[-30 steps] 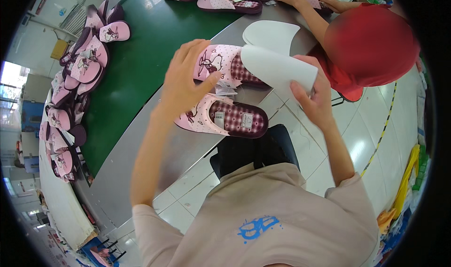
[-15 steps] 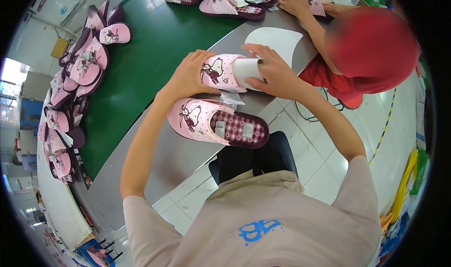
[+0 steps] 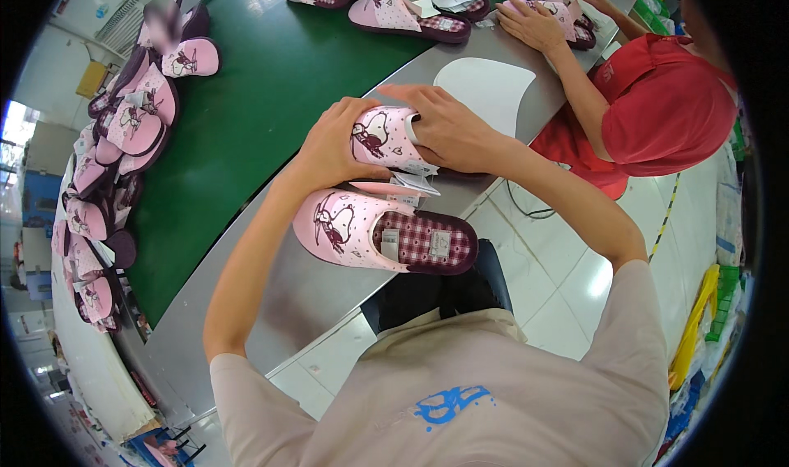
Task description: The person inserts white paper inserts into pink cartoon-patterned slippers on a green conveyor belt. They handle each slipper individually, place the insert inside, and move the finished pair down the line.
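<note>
My left hand [image 3: 335,142] is wrapped round the toe of a pink slipper [image 3: 382,134] with a printed cartoon dog. The fingers of my right hand [image 3: 456,130] reach into this slipper's opening, pressing on a curled white sheet [image 3: 413,127]. Only a sliver of the sheet shows; the fingertips and the rest of it are hidden. White tags [image 3: 415,185] hang at the slipper's near side. Just nearer to me lies a matching slipper [image 3: 349,228], its plum checked insole facing up, with neither hand holding it.
A flat white sheet [image 3: 485,85] lies on the metal table edge [image 3: 283,290], beyond my right hand. The green belt [image 3: 263,72] carries slippers at its far end. More slippers [image 3: 136,126] are heaped at left. At right, a co-worker in a red cap [image 3: 670,109] handles another slipper.
My right hand has moved left into the slipper's opening, and the curled white sheet has gone mostly inside. The co-worker's head has shifted right.
</note>
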Tool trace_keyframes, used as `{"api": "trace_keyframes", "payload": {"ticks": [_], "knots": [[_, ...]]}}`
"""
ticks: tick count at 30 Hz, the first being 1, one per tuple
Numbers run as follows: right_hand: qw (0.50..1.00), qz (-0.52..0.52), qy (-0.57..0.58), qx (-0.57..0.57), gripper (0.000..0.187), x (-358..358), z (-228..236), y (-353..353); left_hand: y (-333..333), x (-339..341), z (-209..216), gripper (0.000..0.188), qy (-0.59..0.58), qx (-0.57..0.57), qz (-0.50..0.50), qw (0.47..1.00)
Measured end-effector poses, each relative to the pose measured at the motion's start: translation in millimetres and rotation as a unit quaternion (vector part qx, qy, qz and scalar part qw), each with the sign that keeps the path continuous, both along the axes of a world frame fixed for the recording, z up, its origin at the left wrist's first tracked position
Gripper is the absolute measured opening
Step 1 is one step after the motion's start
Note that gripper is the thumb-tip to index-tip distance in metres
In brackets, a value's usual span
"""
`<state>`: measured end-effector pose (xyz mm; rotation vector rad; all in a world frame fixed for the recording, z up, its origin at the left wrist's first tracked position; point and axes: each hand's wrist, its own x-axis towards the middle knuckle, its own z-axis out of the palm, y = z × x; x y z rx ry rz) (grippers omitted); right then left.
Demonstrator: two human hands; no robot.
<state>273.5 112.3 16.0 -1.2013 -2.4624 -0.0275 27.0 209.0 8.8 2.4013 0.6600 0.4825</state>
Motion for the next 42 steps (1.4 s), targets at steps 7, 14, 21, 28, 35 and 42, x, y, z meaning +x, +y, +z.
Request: {"api": "trace_keyframes", "payload": {"ticks": [7, 14, 21, 28, 35, 42], "knots": [[0.998, 0.022, 0.010, 0.058, 0.017, -4.3, -11.6, 12.8, -0.5, 1.8, -4.0, 0.093, -0.034, 0.029, 0.008, 0.999], [0.999, -0.026, -0.016, 0.036, 0.028, -5.5, -23.2, 8.2, 7.3, 12.5, -10.1, 0.089, -0.013, 0.078, -0.009, 0.997], [0.971, -0.100, 0.179, 0.125, 0.025, -4.3, -23.2, -29.7, -6.6, -18.7, 12.3, 0.083, 0.026, 0.028, 0.012, 0.999], [0.955, -0.078, 0.281, -0.046, 0.041, -29.3, -27.7, -31.6, -2.6, -32.9, 8.2, 0.089, 0.004, -0.034, 0.077, 0.996], [0.942, -0.182, 0.276, -0.068, 0.044, -47.4, -5.1, -35.4, -19.8, -34.7, 7.0, 0.074, -0.109, -0.071, 0.105, 0.986], [0.947, 0.089, 0.248, 0.185, 0.031, -34.1, 27.3, -55.4, -32.2, -26.6, 68.7, 0.034, -0.377, -0.326, 0.076, 0.864]]}}
